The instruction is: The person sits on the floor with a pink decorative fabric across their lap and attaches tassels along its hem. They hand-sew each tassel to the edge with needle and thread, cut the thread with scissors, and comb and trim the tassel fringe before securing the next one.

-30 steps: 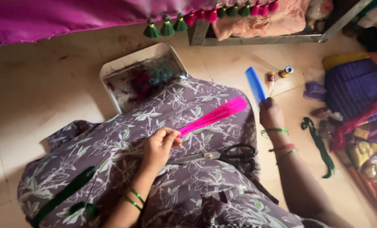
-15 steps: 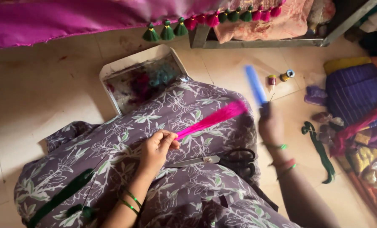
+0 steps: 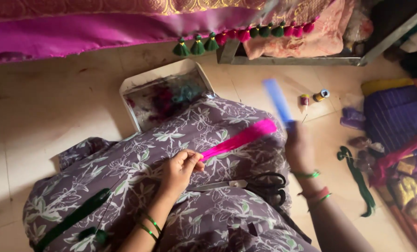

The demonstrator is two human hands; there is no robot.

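My left hand (image 3: 180,170) pinches one end of a bright pink bundle of threads (image 3: 240,139), which lies stretched across my lap on purple floral cloth (image 3: 138,186). To the right, my right hand (image 3: 300,148) grips a blue comb (image 3: 276,99) by its lower end; the comb stands up just past the pink bundle's loose end and is blurred by motion. Black-handled scissors (image 3: 250,185) rest on my lap between the two hands, blades pointing left.
A white tray (image 3: 158,74) of dark thread scraps sits on the tiled floor ahead. Thread spools (image 3: 312,98) lie to the right, a green cord (image 3: 358,179) beside piled fabrics (image 3: 397,116). A magenta cloth with green and pink tassels (image 3: 246,35) hangs above.
My right hand with the blue comb has moved down and left, closer to the loose end of the pink threads. My left hand keeps its pinch in the same place.
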